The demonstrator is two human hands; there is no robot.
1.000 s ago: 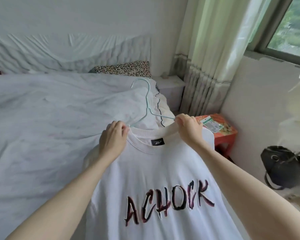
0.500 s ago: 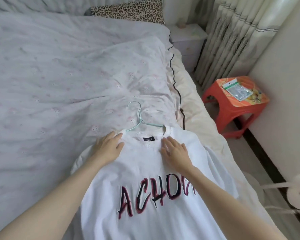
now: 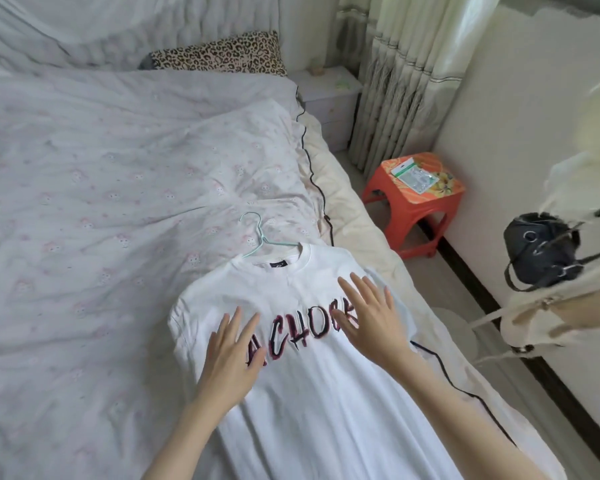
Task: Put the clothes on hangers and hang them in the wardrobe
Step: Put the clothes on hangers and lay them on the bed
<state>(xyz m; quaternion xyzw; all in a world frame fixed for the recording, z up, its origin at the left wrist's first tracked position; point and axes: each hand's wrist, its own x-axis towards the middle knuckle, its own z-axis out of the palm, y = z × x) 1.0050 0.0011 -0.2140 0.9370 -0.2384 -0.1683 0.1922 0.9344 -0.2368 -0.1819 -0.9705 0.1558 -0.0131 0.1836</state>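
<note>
We see a white T-shirt [image 3: 312,341] lying on the bed [image 3: 101,202], its pale green hanger [image 3: 257,237] in the collar (hook poking out), left hand [image 3: 231,358] and right hand [image 3: 369,317] flat and open smoothing it; next we'd judge: grasp the hook, lift toward the wardrobe.

A single head-worn wide-angle view looks forward and steeply down from close above the bed [image 3: 101,202], taking in both forearms, with the red stool [image 3: 413,202] and wall at right.
</note>
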